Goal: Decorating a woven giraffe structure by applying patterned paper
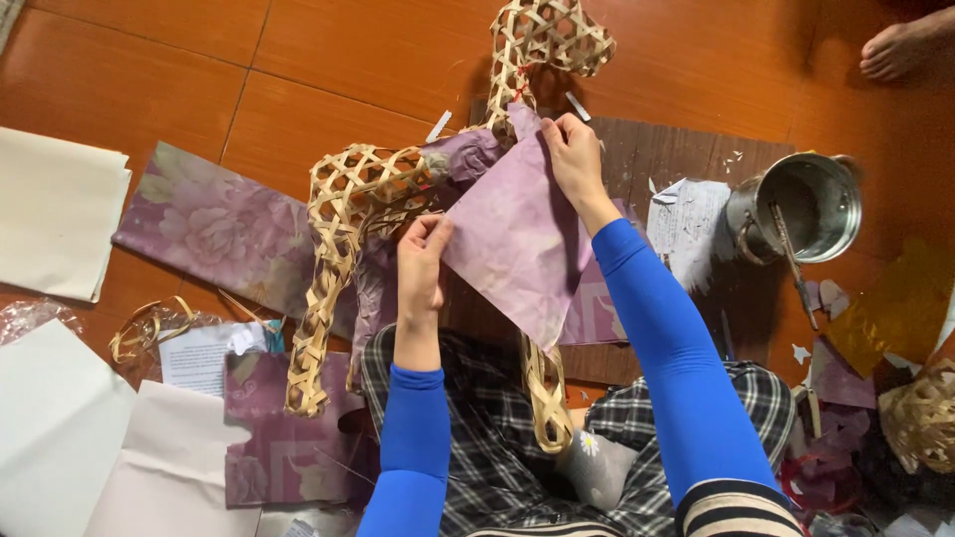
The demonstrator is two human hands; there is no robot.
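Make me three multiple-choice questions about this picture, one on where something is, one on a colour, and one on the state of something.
1. Where does the round metal pot stand?
A. On the person's lap
B. On the floor to the right of the woven bamboo animal frame
C. Left of the white paper sheets

2. What colour are the person's sleeves?
A. Blue
B. Red
C. Yellow

3. How is the purple paper sheet held?
A. Lying loose on the floor, untouched
B. Rolled into a tube
C. Pinched by both hands against the frame

Answers:
1 B, the pot sits at the right with a stick inside it.
2 A, both forearms are covered in bright blue.
3 C, the left hand grips its lower left edge and the right hand its top corner.
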